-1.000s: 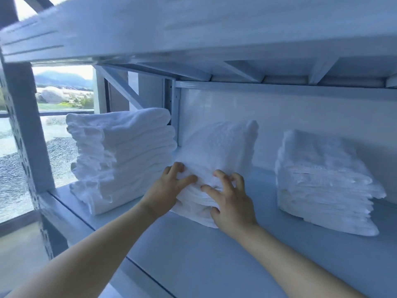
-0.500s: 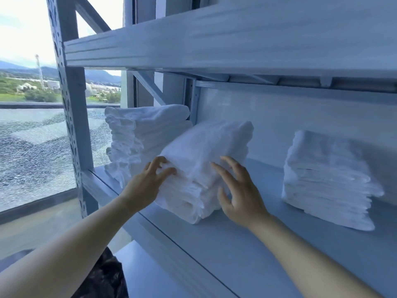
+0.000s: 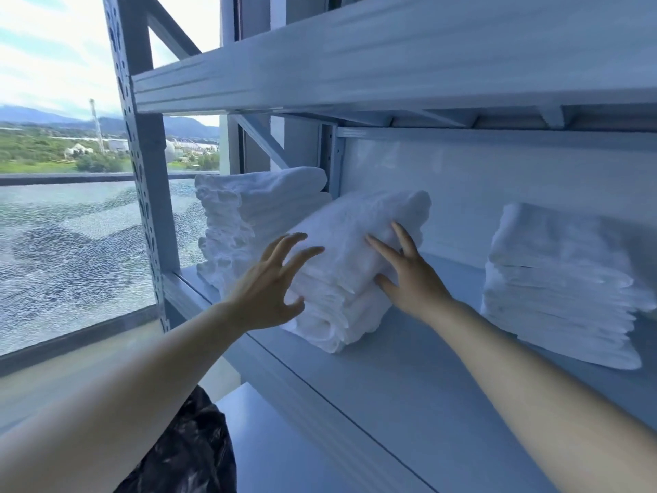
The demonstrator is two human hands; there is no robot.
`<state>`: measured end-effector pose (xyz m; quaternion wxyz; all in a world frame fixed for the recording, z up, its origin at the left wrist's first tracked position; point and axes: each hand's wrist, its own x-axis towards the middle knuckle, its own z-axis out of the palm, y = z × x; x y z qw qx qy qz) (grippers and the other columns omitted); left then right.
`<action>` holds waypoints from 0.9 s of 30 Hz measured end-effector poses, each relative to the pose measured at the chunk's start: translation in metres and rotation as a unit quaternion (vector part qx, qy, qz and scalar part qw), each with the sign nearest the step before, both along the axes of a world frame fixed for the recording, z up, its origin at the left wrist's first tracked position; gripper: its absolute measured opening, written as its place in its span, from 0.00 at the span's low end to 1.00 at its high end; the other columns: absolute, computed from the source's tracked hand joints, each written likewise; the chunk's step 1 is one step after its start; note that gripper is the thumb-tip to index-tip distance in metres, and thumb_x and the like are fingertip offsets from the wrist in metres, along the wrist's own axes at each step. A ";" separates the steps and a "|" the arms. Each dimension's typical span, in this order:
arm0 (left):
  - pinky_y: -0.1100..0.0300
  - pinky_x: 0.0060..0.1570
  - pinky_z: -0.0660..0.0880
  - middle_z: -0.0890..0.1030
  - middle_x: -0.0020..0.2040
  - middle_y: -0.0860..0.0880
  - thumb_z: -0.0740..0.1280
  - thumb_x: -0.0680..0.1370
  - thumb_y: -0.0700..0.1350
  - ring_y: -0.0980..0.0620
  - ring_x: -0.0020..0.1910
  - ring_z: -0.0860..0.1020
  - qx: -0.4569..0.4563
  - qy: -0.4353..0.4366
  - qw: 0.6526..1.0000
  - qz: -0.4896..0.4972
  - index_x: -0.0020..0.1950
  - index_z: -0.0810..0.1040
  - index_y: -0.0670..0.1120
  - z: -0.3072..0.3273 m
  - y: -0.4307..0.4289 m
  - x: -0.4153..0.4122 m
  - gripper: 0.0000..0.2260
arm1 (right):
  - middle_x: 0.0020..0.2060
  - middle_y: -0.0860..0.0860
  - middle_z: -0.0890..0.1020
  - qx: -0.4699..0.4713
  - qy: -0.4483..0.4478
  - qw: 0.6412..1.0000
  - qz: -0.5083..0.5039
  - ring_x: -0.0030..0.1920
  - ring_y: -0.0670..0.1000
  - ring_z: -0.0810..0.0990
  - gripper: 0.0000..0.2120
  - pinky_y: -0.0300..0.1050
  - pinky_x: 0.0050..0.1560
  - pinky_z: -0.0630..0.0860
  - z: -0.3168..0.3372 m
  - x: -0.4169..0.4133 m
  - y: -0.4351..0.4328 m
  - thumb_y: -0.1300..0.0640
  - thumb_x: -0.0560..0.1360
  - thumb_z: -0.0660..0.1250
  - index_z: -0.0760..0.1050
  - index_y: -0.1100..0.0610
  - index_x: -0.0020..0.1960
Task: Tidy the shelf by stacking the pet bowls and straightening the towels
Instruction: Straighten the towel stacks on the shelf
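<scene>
Sitting between both hands, the middle towel stack leans. Left hand splays its fingers beside it; right hand lies straight-fingered against it.

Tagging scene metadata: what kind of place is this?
Likely a linen or storage room: a grey metal rack shelf, stacks of folded white towels on it, and a large window beside it overlooking hills and buildings.

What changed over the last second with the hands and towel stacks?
Both hands let go of the front edge of the middle towel stack: the left hand now spreads open at its left, the right hand rests flat, fingers straight, on its upper right. That stack stays skewed; the left stack and right stack are unmoved.
</scene>
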<state>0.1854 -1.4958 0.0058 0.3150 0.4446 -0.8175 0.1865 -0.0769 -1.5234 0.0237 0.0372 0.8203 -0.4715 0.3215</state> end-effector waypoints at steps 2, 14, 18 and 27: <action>0.45 0.61 0.70 0.55 0.75 0.48 0.72 0.67 0.47 0.42 0.74 0.55 -0.002 -0.031 0.999 -0.004 0.73 0.55 0.60 -0.002 -0.005 -0.005 0.40 | 0.75 0.41 0.41 -0.001 -0.012 1.000 0.023 0.70 0.56 0.65 0.28 0.44 0.54 0.71 -0.003 -0.001 -0.003 0.50 0.77 0.63 0.55 0.35 0.71; 0.44 0.53 0.76 0.66 0.71 0.47 0.78 0.61 0.42 0.41 0.65 0.68 -0.035 -0.106 0.994 0.018 0.73 0.53 0.60 0.010 -0.034 -0.015 0.49 | 0.75 0.42 0.50 0.016 -0.093 0.994 0.061 0.72 0.47 0.60 0.22 0.40 0.61 0.67 -0.009 0.015 -0.015 0.49 0.78 0.61 0.62 0.39 0.70; 0.47 0.44 0.79 0.71 0.66 0.47 0.78 0.59 0.41 0.40 0.58 0.72 -0.075 -0.108 0.991 0.008 0.72 0.58 0.58 0.012 -0.042 -0.003 0.47 | 0.74 0.44 0.53 0.002 -0.099 0.993 0.060 0.69 0.46 0.64 0.20 0.36 0.59 0.67 -0.008 0.027 -0.016 0.48 0.78 0.61 0.65 0.40 0.69; 0.50 0.57 0.70 0.64 0.69 0.48 0.62 0.64 0.46 0.46 0.65 0.66 0.015 -0.012 0.994 -0.112 0.70 0.63 0.57 0.022 -0.050 0.008 0.33 | 0.75 0.46 0.49 -0.037 -0.073 0.993 0.080 0.72 0.48 0.58 0.24 0.41 0.61 0.68 -0.014 0.034 -0.014 0.47 0.77 0.61 0.59 0.39 0.71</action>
